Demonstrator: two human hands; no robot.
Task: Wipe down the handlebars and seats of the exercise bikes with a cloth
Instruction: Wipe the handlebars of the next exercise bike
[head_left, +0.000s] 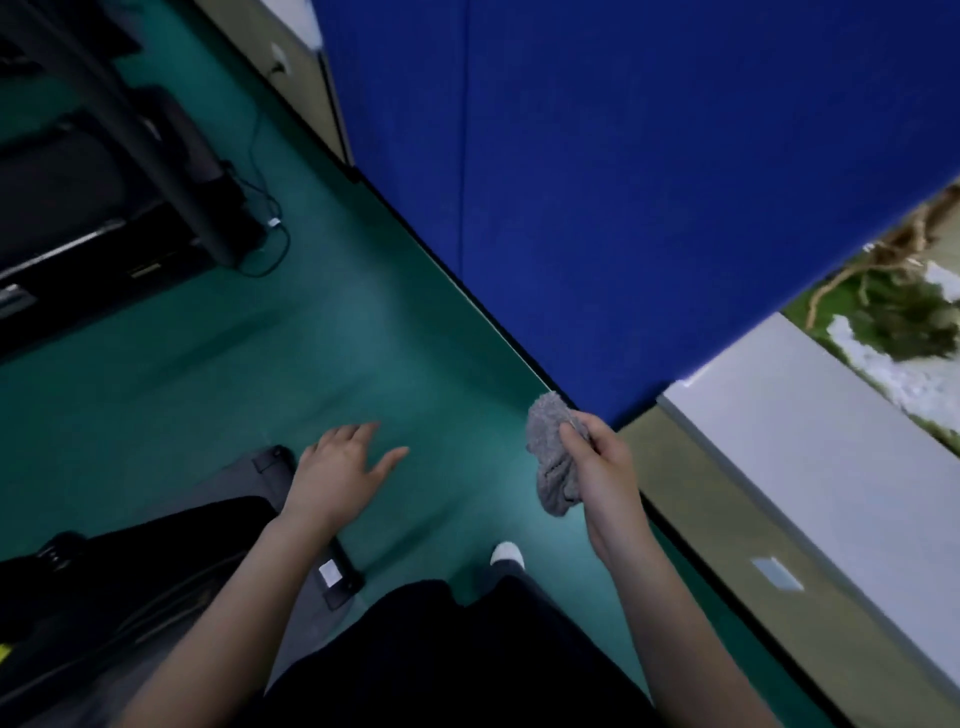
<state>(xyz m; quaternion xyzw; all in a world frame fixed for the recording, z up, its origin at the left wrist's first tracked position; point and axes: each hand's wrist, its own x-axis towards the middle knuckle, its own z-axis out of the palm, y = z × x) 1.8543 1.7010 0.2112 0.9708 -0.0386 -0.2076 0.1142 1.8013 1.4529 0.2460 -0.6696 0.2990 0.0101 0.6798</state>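
My R hand (597, 462) grasps grey cloth (553, 457), bunched, hanging over green floor (363, 338), touching no equipment. My L hand (337, 467) released, fingers spread, holds nothing, near dark machine (156, 545) at lower L; can't tell if bike. No handlebar/seat visible. Recommended: refold cloth to flat pad, steady frame w/ L, wipe in firm overlapping strokes.

Both bare forearms reach forward from 6 o'clock. The left grip (343, 465), on the 9 o'clock side, is held palm-down with fingers spread and relaxed, pointing toward 2 o'clock. The right grip (597, 462), on the 3 o'clock side, clutches a bunched cloth (550, 452), thumb pressed against it.
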